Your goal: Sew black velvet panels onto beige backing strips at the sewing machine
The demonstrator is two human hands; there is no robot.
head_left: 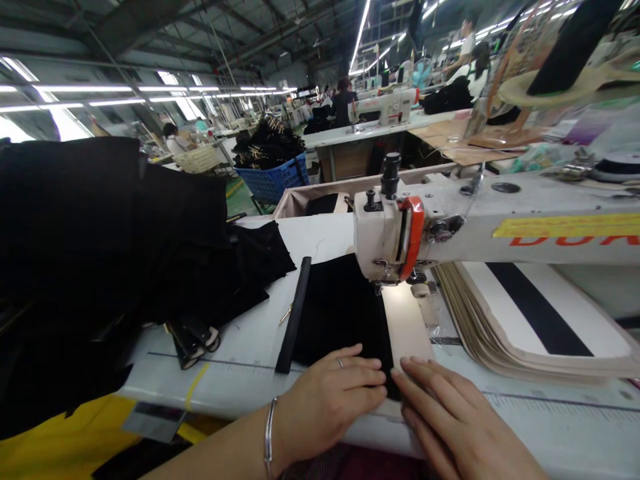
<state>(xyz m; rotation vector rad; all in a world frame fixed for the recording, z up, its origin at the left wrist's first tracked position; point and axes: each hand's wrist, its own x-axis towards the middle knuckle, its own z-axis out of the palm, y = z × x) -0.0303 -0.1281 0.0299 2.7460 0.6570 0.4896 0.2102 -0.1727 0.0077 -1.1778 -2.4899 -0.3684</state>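
Observation:
A black fabric panel (340, 307) lies on the sewing table, with a zipper strip (294, 313) and its gold pull along the left edge. Its right edge meets a beige piece (407, 327) under the needle area of a white sewing machine (380, 233). My left hand (337, 393) rests flat on the black panel's near part, fingers stretched to the right. On the beige piece lies my right hand (445, 413), fingers extended and pointing away from me, its fingertips close to the left hand's. Neither hand grasps anything.
A tall heap of black fabric pieces (165, 247) covers the left side. Stacked beige-and-white panels with a dark stripe (540, 307) sit right of the needle, below the machine arm. Scissors (193, 340) lie by the heap. Behind stands a blue basket (275, 180); people work farther back.

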